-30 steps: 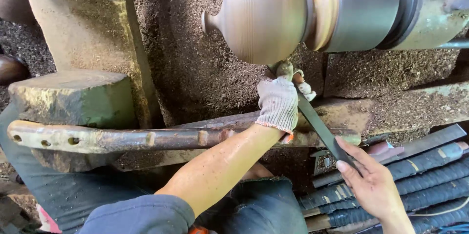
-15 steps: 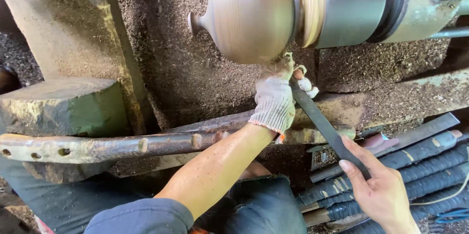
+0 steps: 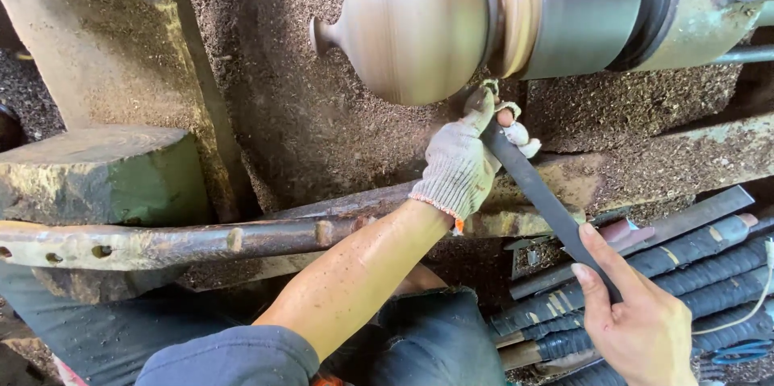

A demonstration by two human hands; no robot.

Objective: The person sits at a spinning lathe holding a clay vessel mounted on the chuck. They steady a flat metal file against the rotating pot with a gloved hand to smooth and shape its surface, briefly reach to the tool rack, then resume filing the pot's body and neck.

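From your head camera, no bin or tray shows; the nearest thing to a container is the sawdust-caked lathe bed (image 3: 322, 112), packed with shavings. The rounded wooden vessel (image 3: 415, 23) sits at twelve o'clock, mounted on the grey chuck (image 3: 580, 11) to its three o'clock; its surface looks smooth, tan-brown, with a small knob at its nine o'clock end. Your left hand (image 3: 463, 160), in a knit glove, has its fingers clamped around the tip of the long flat chisel (image 3: 540, 193) just below the vessel; whether the tip touches the wood is probably hidden by the glove. Your bare right hand (image 3: 637, 317), at five o'clock, grips the chisel's lower end. Spare tools (image 3: 685, 257) lie beside it.
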